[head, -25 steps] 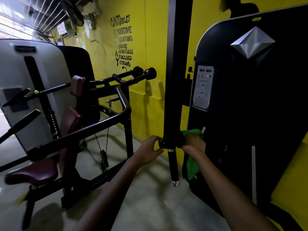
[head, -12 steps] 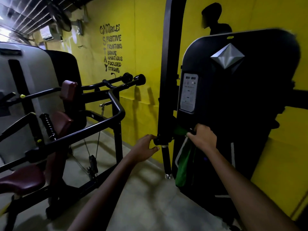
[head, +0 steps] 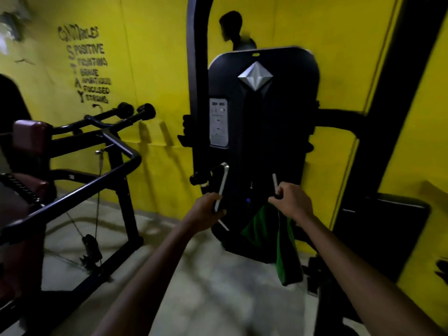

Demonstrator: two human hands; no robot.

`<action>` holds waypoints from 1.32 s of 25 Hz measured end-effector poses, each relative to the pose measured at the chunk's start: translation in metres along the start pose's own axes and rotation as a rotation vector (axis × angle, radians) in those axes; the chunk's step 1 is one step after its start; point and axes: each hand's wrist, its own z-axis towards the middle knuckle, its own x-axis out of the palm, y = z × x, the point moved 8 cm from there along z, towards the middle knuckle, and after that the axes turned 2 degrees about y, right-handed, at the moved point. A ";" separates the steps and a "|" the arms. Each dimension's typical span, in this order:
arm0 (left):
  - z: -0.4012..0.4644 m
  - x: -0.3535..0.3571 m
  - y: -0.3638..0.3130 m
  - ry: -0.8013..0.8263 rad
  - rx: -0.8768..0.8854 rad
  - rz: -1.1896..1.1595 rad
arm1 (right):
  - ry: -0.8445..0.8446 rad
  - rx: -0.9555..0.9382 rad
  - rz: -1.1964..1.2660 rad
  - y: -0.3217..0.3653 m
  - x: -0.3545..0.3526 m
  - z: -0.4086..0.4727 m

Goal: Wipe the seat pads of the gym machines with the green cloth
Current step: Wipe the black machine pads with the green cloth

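Beside the weight-stack shroud: both hands work low on the front of the black weight-stack shroud (head: 264,146), under its silver diamond badge (head: 255,75).
Left hand: the left hand (head: 206,210) curls round a black handle with a pale edge (head: 221,183) at the lower left of the shroud; the grip looks closed on it.
Right hand: the right hand (head: 289,202) is curled at the lower right of the shroud, pinching the top of the green cloth (head: 276,241) together with a thin pale bar (head: 274,181); how much of the bar it holds I cannot tell.
Cloth: it hangs loose from the right hand, draped down the foot of the shroud, touching no pad.
Seat pads: a maroon seat pad (head: 30,137) shows far left of the shroud on the neighbouring machine; a dark flat pad (head: 383,207) sits just right of the shroud. Both are well apart from the cloth.
Step in hand: by my judgement, moving or steadying machine parts to reach a pad, not wiping yet.
Doing it well: bunch the cloth into the palm so it does not trail or snag, let go of the handle gently, then press the cloth flat and sweep in overlapping strokes.
Risk: a dangling cloth may catch on the frame.
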 end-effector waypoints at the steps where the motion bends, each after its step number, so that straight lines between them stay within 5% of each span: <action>1: -0.003 0.009 -0.013 0.034 0.025 0.008 | 0.004 0.022 -0.011 -0.011 -0.007 -0.018; 8: -0.023 0.088 -0.149 0.245 0.246 -0.036 | 0.022 0.101 0.014 -0.089 -0.065 -0.098; 16: -0.034 0.166 -0.248 0.378 0.274 -0.162 | -0.074 0.060 0.100 -0.153 -0.142 -0.141; 25: -0.059 0.192 -0.293 0.346 0.321 -0.131 | -0.010 0.017 0.223 -0.206 -0.168 -0.175; 33: -0.056 0.169 -0.316 0.204 0.389 -0.095 | -0.014 -0.058 0.048 -0.217 -0.155 -0.182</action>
